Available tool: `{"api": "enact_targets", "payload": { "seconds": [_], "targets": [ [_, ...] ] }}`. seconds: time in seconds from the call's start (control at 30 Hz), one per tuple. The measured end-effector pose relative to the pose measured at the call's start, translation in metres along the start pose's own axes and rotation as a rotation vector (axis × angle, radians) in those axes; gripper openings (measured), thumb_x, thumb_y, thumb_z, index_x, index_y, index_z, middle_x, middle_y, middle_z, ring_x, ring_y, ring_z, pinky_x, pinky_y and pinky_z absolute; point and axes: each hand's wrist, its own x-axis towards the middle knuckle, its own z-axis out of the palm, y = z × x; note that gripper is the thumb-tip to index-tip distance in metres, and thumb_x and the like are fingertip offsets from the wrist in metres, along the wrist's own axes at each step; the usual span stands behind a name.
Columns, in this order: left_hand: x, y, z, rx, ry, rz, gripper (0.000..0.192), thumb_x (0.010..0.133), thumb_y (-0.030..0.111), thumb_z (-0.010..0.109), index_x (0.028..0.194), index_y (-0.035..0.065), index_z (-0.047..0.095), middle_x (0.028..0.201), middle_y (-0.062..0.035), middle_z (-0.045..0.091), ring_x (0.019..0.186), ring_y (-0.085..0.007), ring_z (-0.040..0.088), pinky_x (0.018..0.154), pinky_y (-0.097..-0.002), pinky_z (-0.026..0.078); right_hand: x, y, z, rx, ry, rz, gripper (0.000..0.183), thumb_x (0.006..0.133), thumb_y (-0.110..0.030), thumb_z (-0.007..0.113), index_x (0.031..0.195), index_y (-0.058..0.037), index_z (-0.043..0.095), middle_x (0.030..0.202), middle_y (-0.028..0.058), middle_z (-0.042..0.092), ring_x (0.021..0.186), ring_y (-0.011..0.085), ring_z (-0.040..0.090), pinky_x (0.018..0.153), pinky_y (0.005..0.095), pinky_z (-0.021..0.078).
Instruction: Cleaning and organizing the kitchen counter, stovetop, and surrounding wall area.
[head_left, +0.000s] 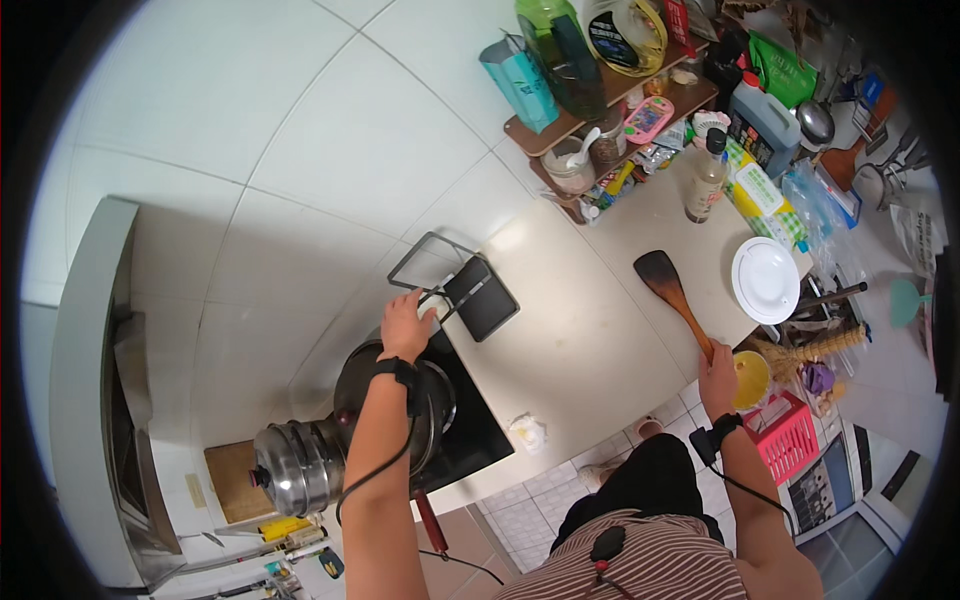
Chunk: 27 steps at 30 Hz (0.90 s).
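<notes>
My left hand (406, 327) reaches to a dark metal rack (480, 298) with a flat tray base, by the tiled wall; its fingers are at the near end of the frame, and whether they grip it I cannot tell. In my right hand (718, 381) is the handle of a wooden spatula (670, 281), its darkened blade over the countertop (577, 322). Below my left forearm, a dark lidded wok (366, 386) sits on the black cooktop (480, 427). A white plate (765, 280) lies at the counter's right end.
A steel steamer pot (300, 465) stands beside the wok. Behind are a sauce bottle (706, 180) and a wooden shelf (622, 82) with jars and bottles. A crumpled white item (529, 432) lies near the front edge. A pink basket (784, 435) and yellow bowl (750, 380) are at right.
</notes>
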Motion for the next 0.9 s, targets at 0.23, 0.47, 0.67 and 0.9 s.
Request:
{"api": "enact_targets", "payload": {
  "seconds": [0.23,0.47,0.67,0.9],
  "targets": [
    [0.017,-0.014,0.01,-0.276,-0.068,-0.074,0.027,0.092,0.021,0.055,0.115,0.0101,0.066,0.083,-0.0089,0.071,0.081,-0.0292,0.067,0.074,-0.0377,0.052,0.014,0.001,0.009,-0.007,0.005,-0.031,0.032,0.088,-0.01,0.06,0.119,-0.0043,0.054,0.099,0.0165,0.054,0.093,0.0371,0.054,0.08,0.0432,0.0457],
    [0.0,0.006,-0.012,-0.339,0.107,-0.105,0.021,0.089,0.013,0.057,0.105,0.0071,0.07,0.086,-0.0126,0.07,0.082,-0.033,0.066,0.073,-0.0406,0.051,0.023,-0.004,0.017,-0.12,0.015,-0.067,0.034,0.089,-0.013,0.06,0.121,-0.0045,0.054,0.103,0.0155,0.054,0.098,0.0357,0.052,0.085,0.0444,0.0424],
    [-0.083,0.059,-0.083,-0.474,0.168,0.004,0.018,0.088,0.005,0.058,0.102,0.0027,0.069,0.082,-0.0158,0.066,0.076,-0.032,0.064,0.068,-0.0374,0.05,0.026,0.003,0.024,-0.259,-0.003,-0.021,0.04,0.087,-0.011,0.06,0.125,-0.0072,0.051,0.113,0.0132,0.052,0.107,0.0331,0.05,0.09,0.0443,0.0395],
    [-0.224,0.089,-0.167,-0.589,0.107,-0.169,0.022,0.088,-0.002,0.061,0.109,0.0012,0.068,0.081,-0.0127,0.066,0.072,-0.0195,0.064,0.066,-0.0264,0.048,0.01,-0.031,0.025,-0.244,0.0,-0.093,0.052,0.084,-0.012,0.065,0.132,-0.0078,0.046,0.13,0.0148,0.045,0.122,0.0337,0.042,0.098,0.0459,0.034]
  ]
}}
